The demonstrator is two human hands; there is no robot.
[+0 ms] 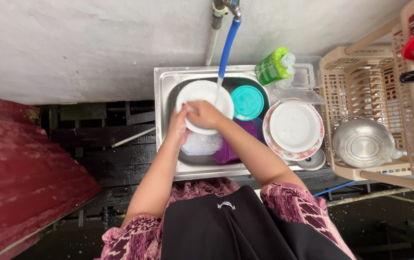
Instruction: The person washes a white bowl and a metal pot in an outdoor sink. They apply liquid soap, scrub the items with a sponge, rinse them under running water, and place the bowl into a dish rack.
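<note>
Nearest the body, the left hand (178, 126) grips the near-left rim of a white plate (206, 98), fingers curled under its edge, while the right hand (204, 114) lies pressed on the plate's face, closed around something I cannot make out. The plate is held tilted over the steel sink (162, 96), just under the thin stream falling from the blue hose (228, 45). To rinse well here, it seems wise to keep the left-hand grip firm, since a wet plate is likely slippery, and to turn the plate so the water reaches each part of the face as the right hand rubs across it. Below the plate sit a foamy container (200, 143) and a purple bowl (233, 149); beyond, a teal lid (247, 102). Farther right, stacked plates (293, 127) wait, then a green soap bottle (274, 66) and a beige drying rack (361, 62) with a metal pot (363, 142).
</note>
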